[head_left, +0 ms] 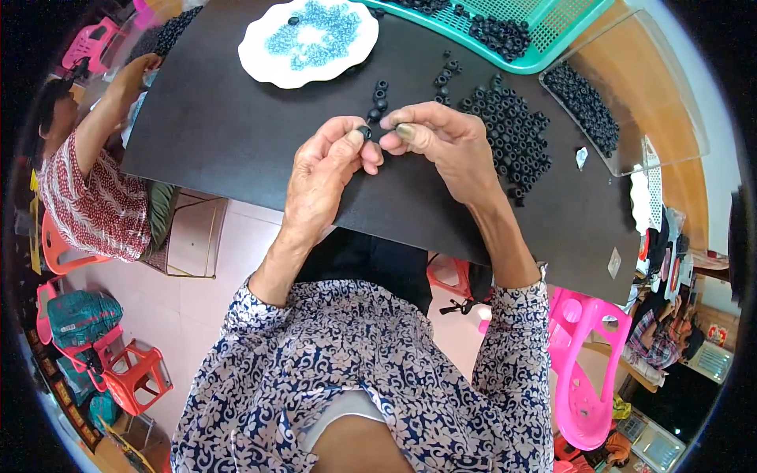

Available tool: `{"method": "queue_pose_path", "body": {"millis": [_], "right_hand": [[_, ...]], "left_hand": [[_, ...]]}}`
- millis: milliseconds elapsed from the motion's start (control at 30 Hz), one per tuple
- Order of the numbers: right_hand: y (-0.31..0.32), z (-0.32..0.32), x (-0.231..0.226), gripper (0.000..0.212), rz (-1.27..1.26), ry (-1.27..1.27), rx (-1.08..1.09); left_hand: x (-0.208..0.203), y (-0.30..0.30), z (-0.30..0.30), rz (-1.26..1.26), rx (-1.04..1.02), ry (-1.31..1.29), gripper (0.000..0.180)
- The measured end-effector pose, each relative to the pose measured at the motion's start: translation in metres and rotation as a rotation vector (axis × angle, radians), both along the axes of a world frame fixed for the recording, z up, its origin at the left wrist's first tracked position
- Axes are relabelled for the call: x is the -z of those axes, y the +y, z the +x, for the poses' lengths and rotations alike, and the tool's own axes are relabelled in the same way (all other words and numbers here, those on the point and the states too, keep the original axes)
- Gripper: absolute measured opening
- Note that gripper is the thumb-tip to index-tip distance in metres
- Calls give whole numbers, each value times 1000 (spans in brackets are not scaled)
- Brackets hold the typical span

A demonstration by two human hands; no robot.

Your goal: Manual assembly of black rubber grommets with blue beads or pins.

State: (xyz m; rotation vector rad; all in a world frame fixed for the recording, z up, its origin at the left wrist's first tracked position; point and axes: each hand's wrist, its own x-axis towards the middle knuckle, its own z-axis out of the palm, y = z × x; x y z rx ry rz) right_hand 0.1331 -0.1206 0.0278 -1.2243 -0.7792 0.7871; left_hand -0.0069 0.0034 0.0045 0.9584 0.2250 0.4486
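I can't read any words or numbers from here; the teal bundle (88, 314) on the left seems to carry a small pale mark (68, 328), too blurred to make out.

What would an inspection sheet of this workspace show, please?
Surface: flat, dark brown tabletop.
Things: small, round black bead; loose black bead pile; white wavy-rimmed plate bearing small, pale blue pieces; green perforated plastic basket and clear plastic tray, both holding black beads.
Clutter: small white scrap; pale flat card.
Hands: bare left hand pinches the bead; bare right hand is close beside it, hold unclear.
Cables: nothing seen.
Surroundings: person in red patterned top, left; pink plastic chair, right; red plastic stool, lower left.
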Motion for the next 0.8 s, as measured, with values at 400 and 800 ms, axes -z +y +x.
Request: {"method": "queue_pose_path", "body": {"millis": [400, 800], "right_hand": [[-1, 1, 8, 21, 12, -186, -39], [0, -4, 6, 17, 5, 16, -38]], "left_hand": [[4, 1, 4, 10, 24, -7, 22], [8, 3, 2, 67, 30, 34, 23]]}}
